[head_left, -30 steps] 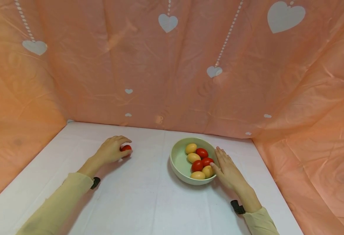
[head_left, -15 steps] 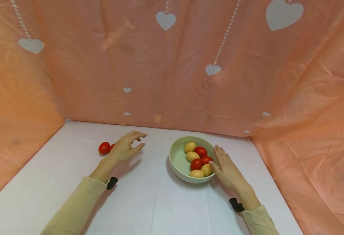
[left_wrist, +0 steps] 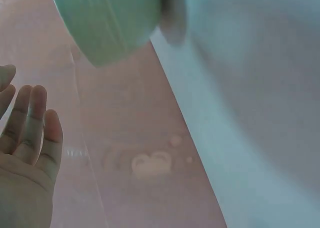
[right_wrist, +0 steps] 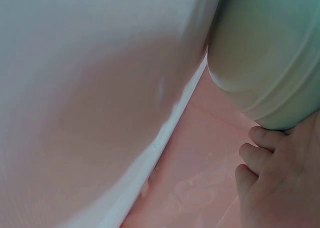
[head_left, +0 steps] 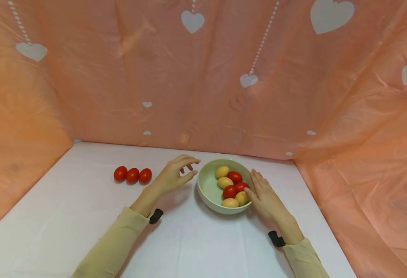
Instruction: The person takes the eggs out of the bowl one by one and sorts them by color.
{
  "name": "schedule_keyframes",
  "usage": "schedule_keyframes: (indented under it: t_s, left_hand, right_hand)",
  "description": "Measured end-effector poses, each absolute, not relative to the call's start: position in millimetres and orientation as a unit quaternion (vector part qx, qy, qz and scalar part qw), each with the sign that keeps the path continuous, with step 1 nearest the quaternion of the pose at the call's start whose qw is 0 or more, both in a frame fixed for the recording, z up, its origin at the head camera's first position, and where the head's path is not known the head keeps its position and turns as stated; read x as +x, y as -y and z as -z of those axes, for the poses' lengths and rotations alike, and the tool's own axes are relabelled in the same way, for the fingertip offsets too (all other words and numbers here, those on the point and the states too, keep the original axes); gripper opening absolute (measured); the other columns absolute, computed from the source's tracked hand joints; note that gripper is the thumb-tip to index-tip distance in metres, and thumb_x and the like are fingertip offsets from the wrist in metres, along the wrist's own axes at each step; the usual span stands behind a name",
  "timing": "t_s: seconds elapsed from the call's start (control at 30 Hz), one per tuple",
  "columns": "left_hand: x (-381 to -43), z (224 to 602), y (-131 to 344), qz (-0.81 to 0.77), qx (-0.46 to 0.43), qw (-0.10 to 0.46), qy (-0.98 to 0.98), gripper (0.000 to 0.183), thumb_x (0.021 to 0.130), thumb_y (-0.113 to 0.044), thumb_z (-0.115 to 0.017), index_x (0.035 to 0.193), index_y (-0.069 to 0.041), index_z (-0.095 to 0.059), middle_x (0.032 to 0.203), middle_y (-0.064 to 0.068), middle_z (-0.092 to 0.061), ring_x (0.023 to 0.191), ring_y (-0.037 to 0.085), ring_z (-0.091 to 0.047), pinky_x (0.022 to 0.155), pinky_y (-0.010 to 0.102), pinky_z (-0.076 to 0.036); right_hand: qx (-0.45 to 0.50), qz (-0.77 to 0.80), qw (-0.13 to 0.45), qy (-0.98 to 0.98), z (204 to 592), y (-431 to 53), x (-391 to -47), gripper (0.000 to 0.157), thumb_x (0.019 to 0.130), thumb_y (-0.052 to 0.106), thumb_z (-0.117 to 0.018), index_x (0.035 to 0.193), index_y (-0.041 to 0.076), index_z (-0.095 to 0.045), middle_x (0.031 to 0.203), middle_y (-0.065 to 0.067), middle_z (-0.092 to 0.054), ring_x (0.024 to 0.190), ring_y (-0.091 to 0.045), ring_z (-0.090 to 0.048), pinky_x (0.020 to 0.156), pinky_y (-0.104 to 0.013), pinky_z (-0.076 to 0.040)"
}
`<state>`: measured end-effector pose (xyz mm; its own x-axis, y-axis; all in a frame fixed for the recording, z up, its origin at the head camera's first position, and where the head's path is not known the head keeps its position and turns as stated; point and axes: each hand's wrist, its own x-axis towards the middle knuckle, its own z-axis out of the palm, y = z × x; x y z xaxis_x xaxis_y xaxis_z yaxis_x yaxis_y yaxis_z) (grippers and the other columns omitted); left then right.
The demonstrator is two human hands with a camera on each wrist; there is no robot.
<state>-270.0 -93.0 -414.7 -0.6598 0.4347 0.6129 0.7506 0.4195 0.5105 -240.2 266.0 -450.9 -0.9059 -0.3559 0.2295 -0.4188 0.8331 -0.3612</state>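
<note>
A pale green bowl [head_left: 208, 191] stands on the table, holding several egg-shaped things, some glossy red [head_left: 235, 177] and some tan-yellow [head_left: 225, 183]. My left hand [head_left: 171, 177] hovers just left of its rim, fingers spread and lightly bent, thumb apart, with nothing held. In the left wrist view these fingers [left_wrist: 35, 123] are apart from the bowl [left_wrist: 107, 23]. My right hand [head_left: 267, 199] rests against the bowl's right side with straight fingers, its thumb over the rim. The right wrist view has the fingers [right_wrist: 257, 155] touching the bowl's outer wall [right_wrist: 270, 68].
Three more red egg-shaped things [head_left: 132, 175] lie in a row on the white tablecloth [head_left: 95, 208], left of my left hand. An orange-pink cloth [head_left: 196, 85] with pale hearts walls the back and sides of the table.
My left hand has let go of a red egg-shaped thing at the row's right end and moved right to the bowl. My right hand has stayed at the bowl.
</note>
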Motion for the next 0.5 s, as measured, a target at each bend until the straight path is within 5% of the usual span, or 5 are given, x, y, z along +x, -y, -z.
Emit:
schedule_keyframes:
  t_s: [0.5]
  left_hand:
    - [-275,415,37,0.389,-0.436,0.093,0.806,0.039,0.094,-0.003,-0.074,0.132,0.000,-0.067,0.128,0.012,-0.068,0.104,0.027,-0.068,0.084,0.030,-0.060]
  right_hand:
    - [0.202,-0.201,0.070,0.956,448,-265,-242,0.071,0.109,0.035,-0.049,0.159,-0.010,-0.027,0.168,-0.025,-0.024,0.155,-0.046,-0.020,0.125,-0.060,-0.018]
